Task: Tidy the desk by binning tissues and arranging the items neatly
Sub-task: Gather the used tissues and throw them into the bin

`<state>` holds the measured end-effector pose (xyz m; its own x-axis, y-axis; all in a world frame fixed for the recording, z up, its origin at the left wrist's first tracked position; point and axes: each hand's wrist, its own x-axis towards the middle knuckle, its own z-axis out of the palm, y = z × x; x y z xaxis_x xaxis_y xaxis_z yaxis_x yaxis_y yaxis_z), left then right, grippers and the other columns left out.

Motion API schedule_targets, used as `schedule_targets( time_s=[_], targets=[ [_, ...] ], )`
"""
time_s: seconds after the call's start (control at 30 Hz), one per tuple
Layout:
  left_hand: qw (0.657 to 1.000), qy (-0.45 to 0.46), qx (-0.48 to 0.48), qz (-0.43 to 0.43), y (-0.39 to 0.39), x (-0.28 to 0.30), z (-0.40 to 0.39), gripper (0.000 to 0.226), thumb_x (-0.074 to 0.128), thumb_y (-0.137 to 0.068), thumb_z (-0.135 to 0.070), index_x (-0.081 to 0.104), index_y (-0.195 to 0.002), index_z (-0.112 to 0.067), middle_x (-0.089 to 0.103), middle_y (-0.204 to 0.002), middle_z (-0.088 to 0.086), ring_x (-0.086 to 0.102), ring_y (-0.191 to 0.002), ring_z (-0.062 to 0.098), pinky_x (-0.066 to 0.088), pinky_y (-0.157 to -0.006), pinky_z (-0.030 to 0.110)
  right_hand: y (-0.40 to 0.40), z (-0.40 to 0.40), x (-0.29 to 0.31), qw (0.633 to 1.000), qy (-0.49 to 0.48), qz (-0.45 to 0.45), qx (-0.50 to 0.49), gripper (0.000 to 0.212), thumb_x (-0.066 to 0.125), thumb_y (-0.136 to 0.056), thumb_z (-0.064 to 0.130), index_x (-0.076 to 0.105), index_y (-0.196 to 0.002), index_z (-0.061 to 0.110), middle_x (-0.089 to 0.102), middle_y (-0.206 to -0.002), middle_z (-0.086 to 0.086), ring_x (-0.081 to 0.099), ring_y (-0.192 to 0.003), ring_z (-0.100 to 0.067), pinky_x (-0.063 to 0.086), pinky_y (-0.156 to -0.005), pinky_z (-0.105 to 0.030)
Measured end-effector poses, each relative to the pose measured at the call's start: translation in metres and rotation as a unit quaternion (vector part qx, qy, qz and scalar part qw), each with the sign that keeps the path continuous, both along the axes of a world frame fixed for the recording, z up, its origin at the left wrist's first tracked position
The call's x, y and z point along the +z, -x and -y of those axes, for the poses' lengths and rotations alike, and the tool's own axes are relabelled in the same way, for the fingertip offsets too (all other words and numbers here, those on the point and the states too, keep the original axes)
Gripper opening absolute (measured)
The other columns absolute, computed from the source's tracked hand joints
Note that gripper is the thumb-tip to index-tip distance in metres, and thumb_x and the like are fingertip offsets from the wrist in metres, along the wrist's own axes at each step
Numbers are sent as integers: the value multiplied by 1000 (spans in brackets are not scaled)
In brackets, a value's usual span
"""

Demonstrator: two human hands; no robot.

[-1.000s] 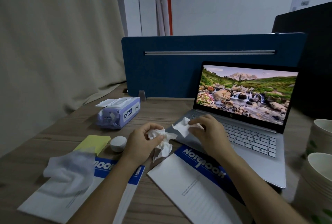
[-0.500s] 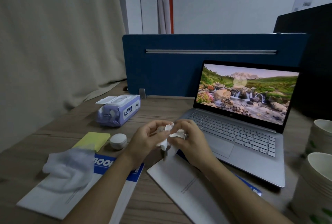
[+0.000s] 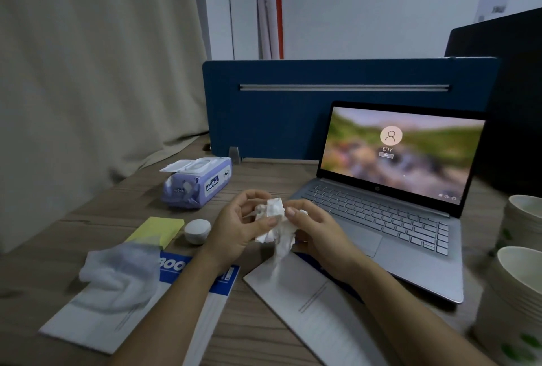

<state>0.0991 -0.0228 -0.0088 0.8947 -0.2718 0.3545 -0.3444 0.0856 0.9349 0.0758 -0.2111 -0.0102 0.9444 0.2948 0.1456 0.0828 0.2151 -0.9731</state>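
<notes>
Desk: wood, cluttered.
Tissue wad: frame centre, clasped by left hand and right hand.
Loose tissue: lower left, nearer the left hand.
Bin: not seen.

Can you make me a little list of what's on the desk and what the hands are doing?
hands: left hand and right hand both hold crumpled tissues above the desk
left notebook: white cloth lying on it
right notebook: under the hands, beside the laptop
laptop: open, login screen showing
wet wipes pack: flap open
sticky notes: yellow, beside small white round thing
paper cups: right edge
bin: not in view
</notes>
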Motion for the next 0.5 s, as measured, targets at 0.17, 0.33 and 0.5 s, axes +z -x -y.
schedule_targets(
  time_s=[0.17,0.33,0.5],
  targets=[
    [999,-39,8,31,-2,-3,3,38,81,-77,-7,63,-106,-25,75,-105,6,73,-95,24,60,-76,33,-2,3,0,999,12,12,-39,16,67,-89,11,61,-98,-2,70,-89,-21,70,-81,-31,57,-71,-39],
    [987,-143,32,71,-3,15,-3,38,80,-78,-14,64,-109,-30,73,-107,-7,70,-100,10,57,-86,27,-3,1,-2,997,9,29,-74,8,67,-87,4,62,-91,-1,70,-85,-22,69,-76,-31,58,-69,-41],
    [980,-175,75,66,10,45,-54,30,77,-81,-12,66,-106,-25,72,-109,-5,69,-102,8,55,-86,23,2,-5,-5,994,24,49,-91,6,69,-85,7,67,-81,11,71,-81,-17,67,-73,-30,55,-71,-46]
  ],
)
